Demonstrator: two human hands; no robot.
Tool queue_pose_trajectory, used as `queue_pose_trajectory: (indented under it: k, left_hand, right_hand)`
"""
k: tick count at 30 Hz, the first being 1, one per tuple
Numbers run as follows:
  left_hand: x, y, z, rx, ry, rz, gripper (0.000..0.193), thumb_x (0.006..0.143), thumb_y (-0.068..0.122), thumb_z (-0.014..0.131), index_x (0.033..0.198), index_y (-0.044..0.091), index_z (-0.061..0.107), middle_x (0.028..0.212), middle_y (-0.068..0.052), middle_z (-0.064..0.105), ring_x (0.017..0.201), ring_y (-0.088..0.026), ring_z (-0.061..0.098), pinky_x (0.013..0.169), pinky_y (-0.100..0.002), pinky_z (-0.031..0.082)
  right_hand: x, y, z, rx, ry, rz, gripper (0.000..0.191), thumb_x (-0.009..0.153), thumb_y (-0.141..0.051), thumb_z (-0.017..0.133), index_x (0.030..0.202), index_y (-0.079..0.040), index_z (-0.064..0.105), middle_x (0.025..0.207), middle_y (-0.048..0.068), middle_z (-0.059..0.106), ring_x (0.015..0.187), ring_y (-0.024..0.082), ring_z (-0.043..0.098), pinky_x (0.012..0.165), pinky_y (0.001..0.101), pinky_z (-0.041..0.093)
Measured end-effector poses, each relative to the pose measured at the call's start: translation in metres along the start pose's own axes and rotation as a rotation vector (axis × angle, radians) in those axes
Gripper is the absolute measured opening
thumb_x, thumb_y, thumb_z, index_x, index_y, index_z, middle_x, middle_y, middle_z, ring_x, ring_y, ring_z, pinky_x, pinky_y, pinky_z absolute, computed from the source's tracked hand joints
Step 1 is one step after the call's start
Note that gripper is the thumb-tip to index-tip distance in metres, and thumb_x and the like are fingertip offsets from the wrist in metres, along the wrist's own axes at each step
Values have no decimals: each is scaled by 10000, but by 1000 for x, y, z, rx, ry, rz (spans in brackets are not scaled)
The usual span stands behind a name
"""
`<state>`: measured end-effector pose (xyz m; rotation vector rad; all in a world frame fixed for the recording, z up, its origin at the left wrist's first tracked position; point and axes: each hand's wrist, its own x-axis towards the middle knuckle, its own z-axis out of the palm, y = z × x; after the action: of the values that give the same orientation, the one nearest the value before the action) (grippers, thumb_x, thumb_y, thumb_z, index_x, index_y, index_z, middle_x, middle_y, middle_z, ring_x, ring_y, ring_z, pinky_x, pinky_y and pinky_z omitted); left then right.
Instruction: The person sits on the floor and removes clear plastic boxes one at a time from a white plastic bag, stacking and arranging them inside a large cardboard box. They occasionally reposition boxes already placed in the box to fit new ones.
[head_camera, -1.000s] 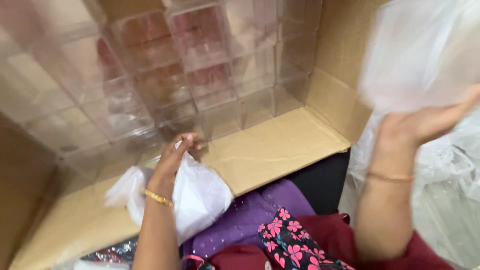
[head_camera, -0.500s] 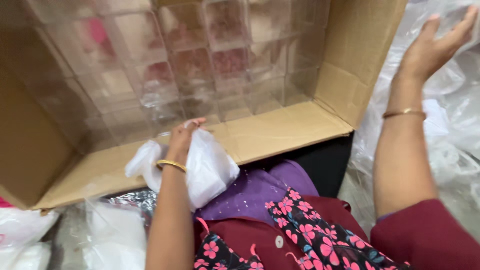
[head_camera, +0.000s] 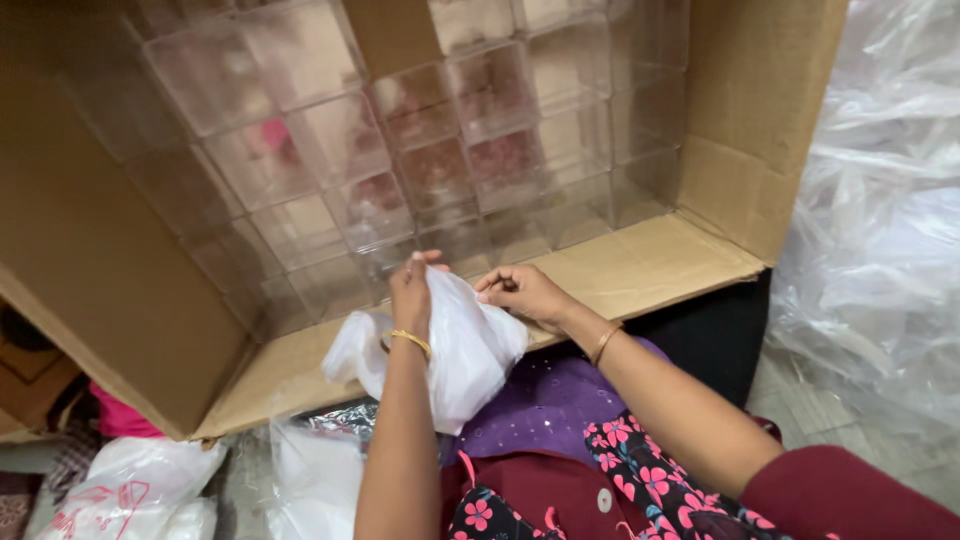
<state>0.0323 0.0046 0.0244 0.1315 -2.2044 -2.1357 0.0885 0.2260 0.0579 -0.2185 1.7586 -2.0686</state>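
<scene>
My right hand (head_camera: 525, 292) has come down from the air to join my left hand (head_camera: 412, 290) on the bag (head_camera: 470, 350); both sets of fingers now pinch it, over the box (head_camera: 640, 265) flap.

Soft, even indoor light is coming from above, moderately bright. Glare is washing out the clear plastic boxes (head_camera: 430, 150) and the crumpled plastic sheeting (head_camera: 880, 200) on the right. Shadows are pooling along the cardboard box's (head_camera: 90, 270) left wall. Focus is staying slightly soft overall, and edges are bending a bit.
</scene>
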Motion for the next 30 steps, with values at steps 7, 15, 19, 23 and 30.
queue_pose_trajectory:
  k: [7, 15, 19, 23, 30]
  left_hand:
    - [-3, 44, 11, -159, -76, -109, 406, 1039, 388, 532, 1127, 48, 736, 931, -84, 759, 787, -141, 641, 728, -290, 510]
    - [-17, 55, -5, -175, -292, -152, 327, 835, 215, 822, 1081, 11, 755, 979, -25, 781, 858, -102, 694, 785, -248, 547]
    - [-14, 59, 0, 121, -224, -141, 307, 905, 246, 838, 990, -22, 717, 820, -27, 634, 709, -129, 528, 634, -302, 424]
    - [-18, 68, 13, -29, -413, -102, 242, 899, 259, 785, 1012, 48, 748, 858, 36, 669, 769, -65, 564, 707, -232, 443]
    - [-23, 91, -7, -293, -508, -257, 353, 959, 387, 670, 970, 48, 769, 885, -13, 714, 792, -97, 604, 707, -257, 473]
  right_hand:
    - [1, 6, -5, -14, 93, -36, 233, 891, -84, 779, 1098, 1, 716, 934, 0, 695, 835, 65, 633, 771, 226, 527]
    - [-8, 4, -2, -572, 416, -77, 212, 951, -204, 679, 1056, -40, 762, 799, 82, 750, 707, 122, 648, 680, 295, 529]
    - [-16, -5, 6, -882, 542, -321, 214, 1049, -210, 584, 1127, -69, 725, 905, 142, 726, 797, 236, 727, 732, 375, 517]
    - [-14, -17, 4, -670, 606, -239, 241, 1033, -213, 543, 1118, -76, 722, 851, 111, 729, 757, 201, 686, 718, 385, 539]
    - [-14, -42, -29, 463, 114, 56, 228, 998, -258, 613, 1005, -47, 698, 890, 34, 730, 827, 151, 672, 787, 324, 565]
